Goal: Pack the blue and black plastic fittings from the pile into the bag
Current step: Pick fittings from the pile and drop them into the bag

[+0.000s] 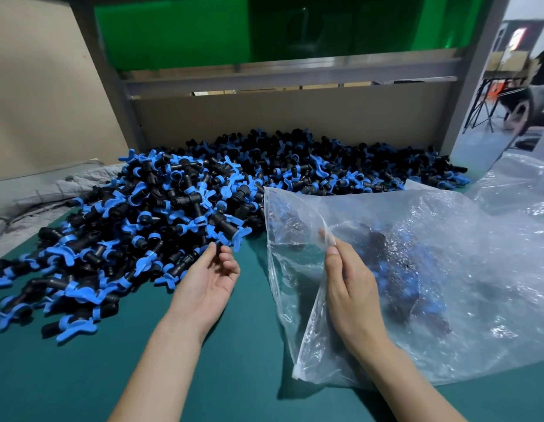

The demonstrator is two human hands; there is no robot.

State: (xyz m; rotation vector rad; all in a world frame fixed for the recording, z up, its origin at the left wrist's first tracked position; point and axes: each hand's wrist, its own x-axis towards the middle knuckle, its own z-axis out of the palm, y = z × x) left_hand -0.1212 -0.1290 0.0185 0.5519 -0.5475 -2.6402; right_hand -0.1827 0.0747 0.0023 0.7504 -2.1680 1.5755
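Large pile of blue and black fittings [185, 208] on green desk [234, 376], left hand [210, 275] palm-up at pile's near edge, fingers loosely spread, holding nothing, right hand [346, 287] pinching open the clear bag [432, 269], some fittings inside.

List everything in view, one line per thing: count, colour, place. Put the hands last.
pile of fittings: too many to count, blue and black, on the mat, left and centre
bag: one, clear, lying on the mat at right, mouth facing the pile
fittings in the bag: several, blue and black, blurred by the plastic
plastic sheeting: clear, far right, behind the bag
cloth: one, grey, far left
table mat: one, dark green, under everything
board: beige, behind the pile
frame rail: grey, above the board
panel: green, top
left hand: palm up, open, at the pile's edge
right hand: fingers pinch the bag's mouth edge
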